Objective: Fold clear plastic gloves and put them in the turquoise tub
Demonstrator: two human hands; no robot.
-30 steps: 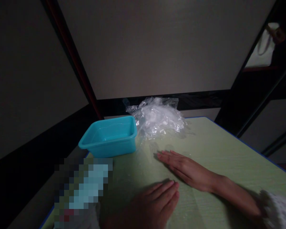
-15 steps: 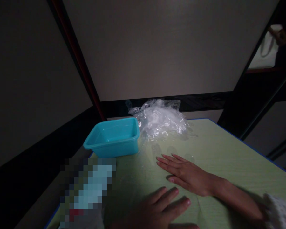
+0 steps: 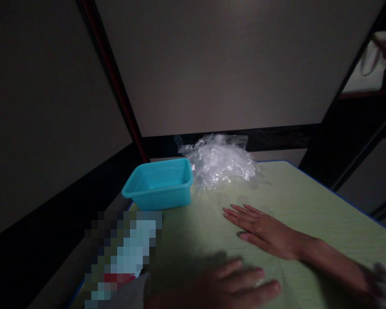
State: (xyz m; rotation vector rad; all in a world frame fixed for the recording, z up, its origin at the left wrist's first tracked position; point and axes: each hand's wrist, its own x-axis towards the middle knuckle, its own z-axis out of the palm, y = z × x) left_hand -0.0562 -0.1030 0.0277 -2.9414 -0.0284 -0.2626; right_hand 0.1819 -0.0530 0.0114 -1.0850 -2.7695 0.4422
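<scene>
My right hand point(image 3: 266, 234) rests palm down on the pale green table point(image 3: 309, 201), its fingers stretched out and nothing visible in it. Closer to me, my left hand point(image 3: 238, 285) is partly smeared by motion; its fingers are spread, and its lower part is cut off by the bottom edge of the picture. Beyond both hands lies a crumpled heap of clear plastic bags point(image 3: 225, 161). To its left stands a turquoise plastic basin point(image 3: 162, 199), which looks empty inside.
A pixelated light-blue and red item point(image 3: 133, 244) lies along the table's left side. Wardrobe-like panels point(image 3: 225, 73) rise directly behind the table. A white bag point(image 3: 371, 64) shows on a shelf at upper right.
Both hands have shifted to the right across the table, the left one more. The whole view has moved slightly. The basin and plastic bags appear to stay in place.
</scene>
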